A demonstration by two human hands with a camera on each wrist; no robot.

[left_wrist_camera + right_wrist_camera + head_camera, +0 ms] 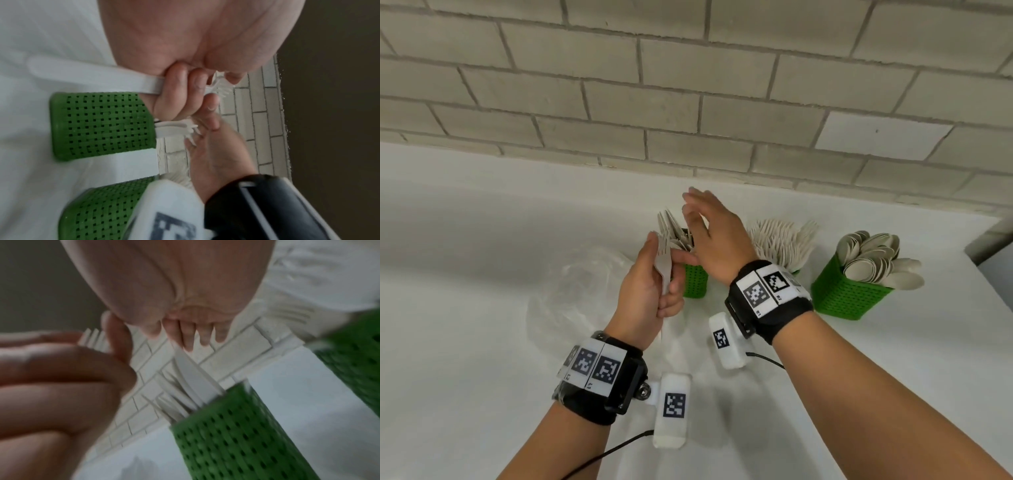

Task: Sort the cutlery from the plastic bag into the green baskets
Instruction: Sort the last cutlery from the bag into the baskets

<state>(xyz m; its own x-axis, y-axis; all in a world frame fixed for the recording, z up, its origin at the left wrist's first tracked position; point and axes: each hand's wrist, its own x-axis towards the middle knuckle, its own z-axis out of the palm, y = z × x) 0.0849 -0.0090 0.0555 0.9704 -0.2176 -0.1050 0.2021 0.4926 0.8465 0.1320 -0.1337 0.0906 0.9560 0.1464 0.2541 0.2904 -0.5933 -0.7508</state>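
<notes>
We hold a small bunch of forks [663, 263] in our left hand [645, 291], fingers curled round the handles, tines up, just in front of the knife basket [695, 281]. Our right hand [714, 236] hangs above that basket with fingers loosely spread and nothing in it. The fork basket [102, 209] stands next along the bench [465, 274], mostly hidden behind our right wrist in the head view, and the spoon basket [849, 296] is furthest right. The bag [575, 294] lies crumpled and clear on the bench to the left; we cannot tell whether anything remains in it.

We judge the forks to be very light, thin and fairly stiff, likely moulded plastic or fibre, with a smooth finish that could slide between fingers. The tines look like the weak part and may snag on neighbours, so we would pinch one by the flat handle or the neck below the tines, and peel it off the bunch singly. The baskets look light too, and a hard push could tip one.

The wristbands carry square black-and-white markers with small codes beside them; "R2" and "R1" seem readable on the right, the left ones are too small to be sure. We see no brand on cutlery, baskets or bag.
</notes>
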